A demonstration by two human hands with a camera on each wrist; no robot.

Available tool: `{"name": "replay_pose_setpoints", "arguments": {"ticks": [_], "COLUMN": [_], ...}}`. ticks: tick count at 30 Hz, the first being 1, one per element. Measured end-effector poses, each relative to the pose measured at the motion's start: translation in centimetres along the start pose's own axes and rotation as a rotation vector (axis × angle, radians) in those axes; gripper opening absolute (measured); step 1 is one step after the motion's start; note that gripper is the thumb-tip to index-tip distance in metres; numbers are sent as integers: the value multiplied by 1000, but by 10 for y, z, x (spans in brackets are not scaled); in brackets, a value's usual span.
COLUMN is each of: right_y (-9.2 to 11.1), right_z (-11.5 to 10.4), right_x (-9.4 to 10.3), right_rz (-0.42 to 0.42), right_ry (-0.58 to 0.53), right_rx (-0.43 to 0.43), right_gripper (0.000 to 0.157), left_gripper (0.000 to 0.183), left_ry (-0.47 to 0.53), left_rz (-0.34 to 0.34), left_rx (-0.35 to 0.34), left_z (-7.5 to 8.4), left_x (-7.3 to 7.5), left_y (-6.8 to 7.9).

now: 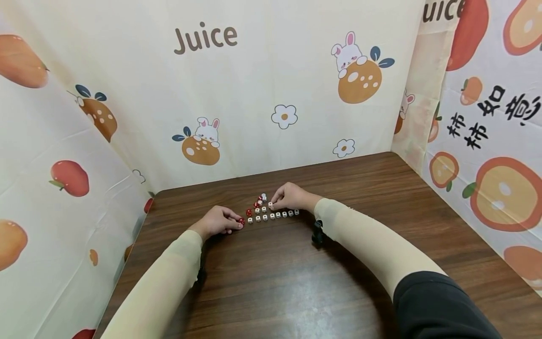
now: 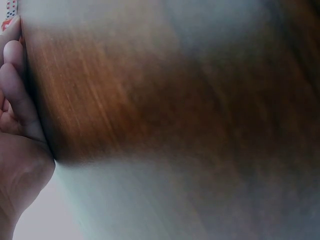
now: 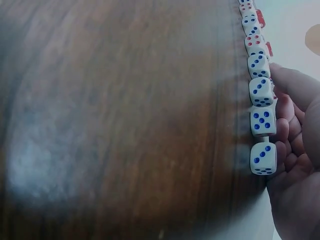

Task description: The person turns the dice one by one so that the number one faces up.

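Observation:
At the left end of a front row of white dice (image 1: 265, 217), my left hand (image 1: 218, 220) pinches a red die (image 1: 241, 221) between thumb and fingers. In the left wrist view, a bit of red die (image 2: 6, 24) shows past the fingertips. My right hand (image 1: 292, 195) reaches over the row's right part and pinches a white die (image 1: 270, 205) at the right end of a second row. That second row has a red die (image 1: 249, 212) at its left end. The right wrist view shows the front-row dice (image 3: 263, 121) beside my curled fingers, which hide the pinched die.
Behind the second row, several red and white dice (image 1: 260, 202) stand close together. Everything is on a brown wood-grain table (image 1: 271, 273). Fruit-printed cloth (image 1: 254, 84) hangs along the table's back and both sides. A small black device (image 1: 317, 233) sits under my right wrist.

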State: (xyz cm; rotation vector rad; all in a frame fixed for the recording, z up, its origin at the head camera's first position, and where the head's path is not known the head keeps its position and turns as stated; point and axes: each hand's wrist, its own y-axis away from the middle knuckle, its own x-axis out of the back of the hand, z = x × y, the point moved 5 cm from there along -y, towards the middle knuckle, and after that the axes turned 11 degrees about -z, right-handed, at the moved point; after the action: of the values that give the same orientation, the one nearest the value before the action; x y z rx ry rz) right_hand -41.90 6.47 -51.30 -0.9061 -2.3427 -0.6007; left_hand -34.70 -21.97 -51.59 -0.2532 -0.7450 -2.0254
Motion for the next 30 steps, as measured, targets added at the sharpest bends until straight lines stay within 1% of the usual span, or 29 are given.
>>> {"name": "replay_pose_setpoints", "arguments": {"ticks": [9, 15, 21, 30], "right_y": [0, 1, 1, -1], "right_z": [-7, -9, -10, -9], "right_x": [-3, -4, -3, 0], "right_rz": [-36, -35, -43, -51], "right_ry": [39, 63, 110, 105], "right_rx": [-3, -12, -14, -22], "right_gripper": [10, 8, 9, 13], "left_gripper": [25, 26, 26, 25], "left_ry": [14, 13, 16, 11], "left_rz": [-1, -3, -5, -3], "left_rx": [3, 3, 0, 3], "left_z": [-1, -2, -1, -1], "left_x": [0, 0, 0, 0], "left_y": [-1, -1, -2, 0]}}
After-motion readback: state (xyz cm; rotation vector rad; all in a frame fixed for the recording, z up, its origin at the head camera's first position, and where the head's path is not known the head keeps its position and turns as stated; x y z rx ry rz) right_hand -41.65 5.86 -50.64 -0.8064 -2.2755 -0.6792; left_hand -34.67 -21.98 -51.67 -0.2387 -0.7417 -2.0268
